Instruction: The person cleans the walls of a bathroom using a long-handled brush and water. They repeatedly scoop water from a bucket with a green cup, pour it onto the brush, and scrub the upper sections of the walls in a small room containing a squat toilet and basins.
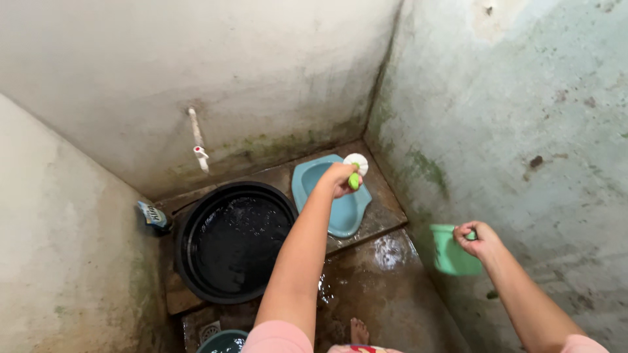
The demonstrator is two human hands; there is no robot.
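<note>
Near: bare foot (356, 330) on wet floor (392, 294). Right hand (479, 239), grip closed round handle of green scoop (450, 251), held by right wall. Left hand (341, 179), grip closed on green-handled white brush (355, 168) above blue squat toilet (327, 196). Black water basin (232, 242) left of it; tap (200, 154) on far wall.

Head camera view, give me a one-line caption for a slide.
Left hand holds a green-handled brush over a blue squat toilet; right hand grips a green cup.

sleeves: short, pink (both arms) | forearms: bare | foot: bare
</note>
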